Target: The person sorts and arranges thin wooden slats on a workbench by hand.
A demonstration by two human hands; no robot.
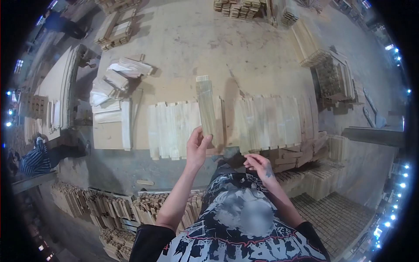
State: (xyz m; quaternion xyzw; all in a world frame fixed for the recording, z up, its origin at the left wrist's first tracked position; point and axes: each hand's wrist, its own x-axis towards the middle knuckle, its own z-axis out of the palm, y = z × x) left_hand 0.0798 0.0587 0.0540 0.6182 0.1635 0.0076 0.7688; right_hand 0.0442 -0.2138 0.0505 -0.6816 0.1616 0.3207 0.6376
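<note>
My left hand (198,148) grips the lower end of a wooden board (206,105), thumb on its face. The board stands out above the table, its far end pointing away from me. Behind it lies a row of pale boards (172,129), side by side. My right hand (258,166) is at the near edge of a second row of boards (270,122). Its fingers are curled and pinched together close to a board's end; whether anything is between them is hidden.
The boards lie on a large worktable (179,56). Stacked and loose pieces (115,78) sit at its left, and bundled boards (307,41) at the far right. Piles of slats (109,209) stand below on the left. A person in a striped top (37,157) is at far left.
</note>
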